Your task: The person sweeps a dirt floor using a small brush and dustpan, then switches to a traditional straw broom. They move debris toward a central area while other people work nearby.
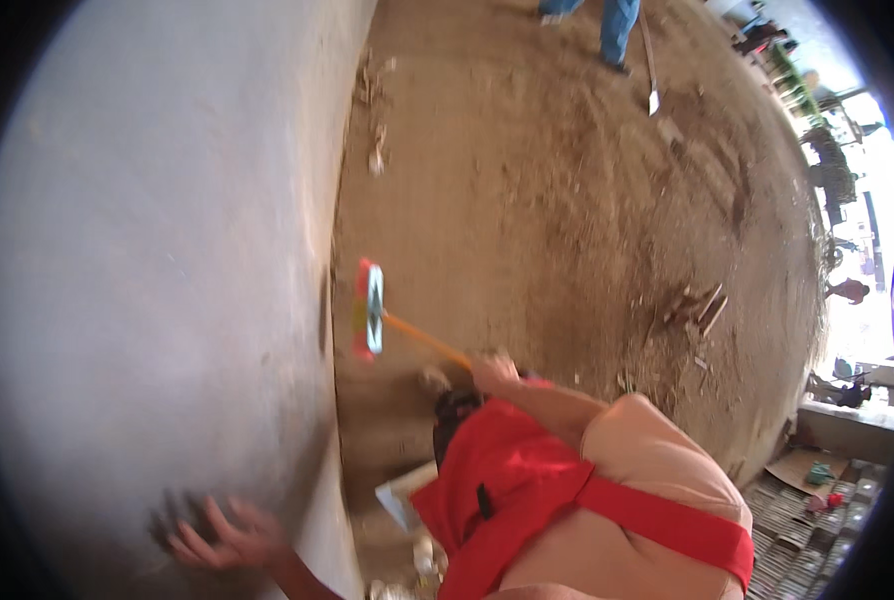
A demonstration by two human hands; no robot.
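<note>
We look down on a brown earthen floor [457, 200], which runs along the foot of a pale wall [187, 250] on our left. In our right hand [495, 374] is a broom [375, 306]: the fingers are curled firmly around its orange handle [427, 341]. The handle goes forward and to the left, and the broom's head is just beside the foot of the wall, lying lengthwise with it. The head is pale on top with reddish bristles at the side — a little blurred, so we cannot tell if they press on the floor.

Our left hand [225, 535] is bare and holds nothing; its fingers are spread out before the wall, with a dark shadow next to them. Whether the fingertips touch the wall, we cannot say with certainty.

We wear a red apron [507, 450] over a peach-coloured shirt [657, 450]. To the right of the broom, well apart from it, broken wood pieces [705, 308] lie on the floor. Farther ahead, there are the blue trouser legs [618, 28] of another person, and near them a long-handled tool [653, 101] with a pale blade.
</note>
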